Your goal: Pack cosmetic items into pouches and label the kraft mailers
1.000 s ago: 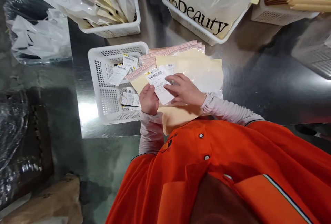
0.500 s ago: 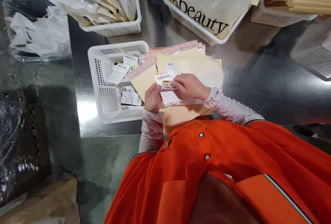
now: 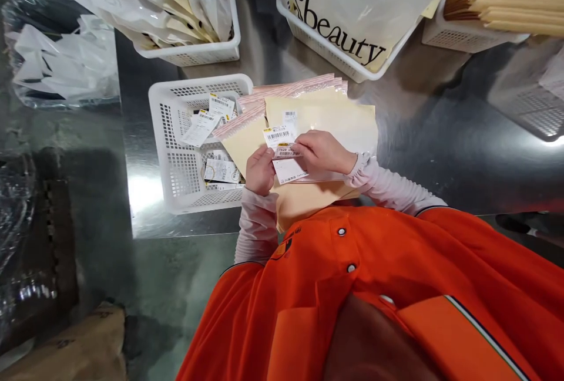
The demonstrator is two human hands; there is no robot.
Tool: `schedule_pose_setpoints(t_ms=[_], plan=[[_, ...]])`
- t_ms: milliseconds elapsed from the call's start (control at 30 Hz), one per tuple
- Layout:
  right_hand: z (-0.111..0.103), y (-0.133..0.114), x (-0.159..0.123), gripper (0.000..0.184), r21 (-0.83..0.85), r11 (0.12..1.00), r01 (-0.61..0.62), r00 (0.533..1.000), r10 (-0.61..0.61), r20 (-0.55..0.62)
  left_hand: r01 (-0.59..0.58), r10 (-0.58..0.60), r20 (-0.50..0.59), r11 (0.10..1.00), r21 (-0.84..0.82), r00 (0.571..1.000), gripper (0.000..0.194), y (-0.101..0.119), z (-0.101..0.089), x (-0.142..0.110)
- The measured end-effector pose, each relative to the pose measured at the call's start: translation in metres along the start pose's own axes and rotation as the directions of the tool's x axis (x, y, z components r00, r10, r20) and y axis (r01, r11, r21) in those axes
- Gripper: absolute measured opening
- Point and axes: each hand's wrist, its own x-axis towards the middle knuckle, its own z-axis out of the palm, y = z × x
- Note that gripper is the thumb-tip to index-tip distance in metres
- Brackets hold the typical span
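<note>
My left hand (image 3: 260, 171) pinches the left edge of a white shipping label (image 3: 291, 169) with a printed barcode. On its right side, the fingers of my right hand (image 3: 324, 151) are closed on the same label, which looks partly folded or peeled back. Beneath both hands lies a stack of cream padded envelopes (image 3: 348, 120) with pink-striped flaps. Another barcode label (image 3: 277, 136) shows on the top envelope, just above my fingers. To the left, a white perforated basket (image 3: 170, 152) holds several small labelled items (image 3: 222, 171).
A white basket (image 3: 198, 52) of bags stands at the back left. Another basket (image 3: 326, 43) holds a bag printed "beauty". Brown envelopes (image 3: 515, 5) fill a basket at the back right. A clear bag of white scraps (image 3: 61, 64) lies left of the metal table (image 3: 445, 128).
Both hands keep hold of the label in nearly the same place. The whole view has shifted slightly; otherwise nothing has visibly moved.
</note>
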Motion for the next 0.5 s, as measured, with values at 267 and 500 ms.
schedule_pose_setpoints(t_ms=[267, 500], plan=[[0.0003, 0.0018, 0.0013, 0.039, -0.002, 1.000, 0.005, 1.000, -0.005, 0.001, -0.003, 0.003, 0.000, 1.000, 0.014, 1.000, 0.028, -0.0002, 0.0017, 0.0016], [0.0003, 0.0027, 0.0023, 0.040, -0.001, 1.000, 0.014, 1.000, -0.014, 0.009, -0.001, 0.001, 0.004, 1.000, 0.022, 1.000, 0.029, -0.0002, 0.0011, 0.0021]])
